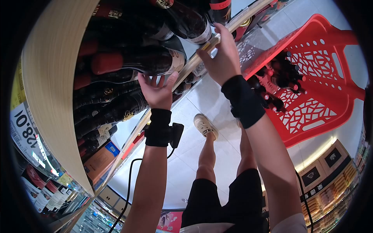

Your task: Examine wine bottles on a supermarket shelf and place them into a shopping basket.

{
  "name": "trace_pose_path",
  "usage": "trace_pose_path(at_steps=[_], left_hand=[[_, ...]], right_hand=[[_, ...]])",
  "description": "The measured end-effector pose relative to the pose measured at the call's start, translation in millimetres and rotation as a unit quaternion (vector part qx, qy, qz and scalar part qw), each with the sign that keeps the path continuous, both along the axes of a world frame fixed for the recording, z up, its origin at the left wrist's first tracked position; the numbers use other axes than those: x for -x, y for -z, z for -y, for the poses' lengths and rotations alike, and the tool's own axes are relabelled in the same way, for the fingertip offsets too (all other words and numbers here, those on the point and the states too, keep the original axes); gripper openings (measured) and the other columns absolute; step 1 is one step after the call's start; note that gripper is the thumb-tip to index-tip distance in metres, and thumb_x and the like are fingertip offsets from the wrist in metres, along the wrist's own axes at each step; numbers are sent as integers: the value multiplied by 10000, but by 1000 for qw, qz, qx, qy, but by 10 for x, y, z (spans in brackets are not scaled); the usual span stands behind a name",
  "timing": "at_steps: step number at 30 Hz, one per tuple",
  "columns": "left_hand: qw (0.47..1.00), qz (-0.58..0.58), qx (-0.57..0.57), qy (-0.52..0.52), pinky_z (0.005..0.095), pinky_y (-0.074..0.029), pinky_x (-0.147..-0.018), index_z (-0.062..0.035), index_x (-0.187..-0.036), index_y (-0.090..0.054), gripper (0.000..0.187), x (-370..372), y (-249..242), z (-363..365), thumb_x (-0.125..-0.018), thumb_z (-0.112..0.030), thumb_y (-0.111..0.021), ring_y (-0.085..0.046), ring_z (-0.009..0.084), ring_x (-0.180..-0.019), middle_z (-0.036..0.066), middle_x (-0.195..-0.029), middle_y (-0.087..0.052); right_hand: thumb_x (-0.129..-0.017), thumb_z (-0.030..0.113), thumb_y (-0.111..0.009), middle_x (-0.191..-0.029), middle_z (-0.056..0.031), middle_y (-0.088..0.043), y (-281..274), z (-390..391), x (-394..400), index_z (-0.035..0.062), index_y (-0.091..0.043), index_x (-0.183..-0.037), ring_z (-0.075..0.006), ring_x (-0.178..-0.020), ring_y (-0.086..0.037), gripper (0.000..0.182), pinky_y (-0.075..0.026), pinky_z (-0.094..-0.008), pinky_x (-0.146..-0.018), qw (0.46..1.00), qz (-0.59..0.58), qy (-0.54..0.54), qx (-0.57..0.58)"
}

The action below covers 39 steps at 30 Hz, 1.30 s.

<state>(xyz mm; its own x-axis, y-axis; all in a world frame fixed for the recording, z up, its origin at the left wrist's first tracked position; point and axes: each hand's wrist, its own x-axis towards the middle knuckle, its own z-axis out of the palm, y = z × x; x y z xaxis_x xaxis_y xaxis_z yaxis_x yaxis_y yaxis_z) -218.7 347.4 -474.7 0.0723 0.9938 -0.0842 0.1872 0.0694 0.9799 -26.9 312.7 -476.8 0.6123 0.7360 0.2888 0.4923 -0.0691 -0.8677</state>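
My left hand [157, 93] is at the base of a dark wine bottle [153, 62] with a red cap and a pale label. Its fingers curl against the bottle's side and the thumb lies by the label. The bottle stands among other wine bottles on a wooden shelf. My right hand [223, 60] rests on the light wooden shelf edge [186, 72], thumb and forefinger spread apart, holding no bottle. Near its fingertips, on the shelf, is another dark wine bottle [190, 25]. Both wrists wear black bands.
To the right stands a red shopping basket [318, 132] with several dark bottles [285, 73] inside. A price sign [27, 130] is on the left beside the wooden shelf panel [50, 70]. Below are the tiled floor [175, 171] and my shoe [205, 126]. A black cable [130, 178] hangs by my left arm.
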Motion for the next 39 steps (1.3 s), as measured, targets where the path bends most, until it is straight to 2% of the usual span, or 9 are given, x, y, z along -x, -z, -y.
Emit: trace_pose_path(at_steps=[1,2,6,9,15,18,22,28,39], left_hand=[[1000,-12,-6,-11,374,-500,-1000,-48,-1347,-397,790,4,26,11,-699,73,-831,-537,230,-1201,98,-1283,-496],[1000,-23,5,3,387,-508,-1011,-39,-1350,-379,801,19,45,-2,-696,89,-823,-546,239,-1197,102,-1292,-484],[1000,-11,18,14,382,-510,-1012,-35,-1328,-393,760,38,76,-34,-708,93,-813,-562,243,-1183,105,-1297,-485],[999,-27,28,16,391,-496,-1021,-34,-1332,-385,761,47,43,-12,-715,69,-819,-556,248,-1196,108,-1308,-483],[999,-14,31,27,410,-471,-1039,-47,-1337,-380,762,5,15,-18,-731,5,-839,-540,253,-1219,108,-1320,-486],[999,-29,9,11,348,-506,-971,-52,-1322,-416,684,-11,18,-27,-766,22,-808,-578,234,-1166,95,-1283,-530],[1000,-1,10,15,343,-487,-981,-66,-1319,-440,652,-6,29,-50,-781,6,-803,-580,219,-1163,93,-1275,-554],[1000,12,-5,23,350,-463,-1016,-63,-1316,-457,638,13,46,-71,-783,8,-799,-576,205,-1169,92,-1262,-573],[999,14,-13,25,369,-479,-1007,-45,-1301,-442,653,54,104,-105,-763,38,-803,-577,225,-1166,111,-1260,-565]], right_hand=[[-711,38,-810,-1170,-212,-599,2,-70,16,-10,-456,-1334,-369,-1051,-610,718,-502,-400,-911,1000,24,-1,-17],[-689,60,-830,-1207,-235,-583,4,-140,21,-26,-468,-1307,-424,-1110,-574,722,-468,-423,-965,999,-17,-17,25],[-663,138,-872,-1185,-239,-594,61,-366,78,-23,-471,-1286,-407,-1106,-582,758,-472,-425,-949,997,-21,31,69],[-671,147,-874,-1271,-179,-546,58,-393,141,6,-434,-1347,-402,-1091,-568,819,-444,-451,-955,990,-87,25,107],[-654,251,-893,-1168,-165,-581,91,-436,169,18,-459,-1311,-378,-1052,-599,822,-457,-452,-912,993,8,61,104],[-636,278,-903,-1129,-169,-601,136,-426,123,21,-483,-1286,-373,-1044,-609,815,-470,-454,-894,993,25,50,102],[-614,298,-914,-1123,-163,-610,184,-410,47,34,-499,-1281,-363,-1043,-611,828,-478,-448,-880,995,33,32,88],[-595,299,-923,-1137,-173,-616,220,-401,10,21,-513,-1279,-356,-1057,-611,844,-490,-426,-887,997,43,-2,70],[-583,185,-921,-1199,-189,-609,275,-415,-132,3,-500,-1316,-380,-1110,-587,865,-485,-403,-933,994,32,-87,49]])
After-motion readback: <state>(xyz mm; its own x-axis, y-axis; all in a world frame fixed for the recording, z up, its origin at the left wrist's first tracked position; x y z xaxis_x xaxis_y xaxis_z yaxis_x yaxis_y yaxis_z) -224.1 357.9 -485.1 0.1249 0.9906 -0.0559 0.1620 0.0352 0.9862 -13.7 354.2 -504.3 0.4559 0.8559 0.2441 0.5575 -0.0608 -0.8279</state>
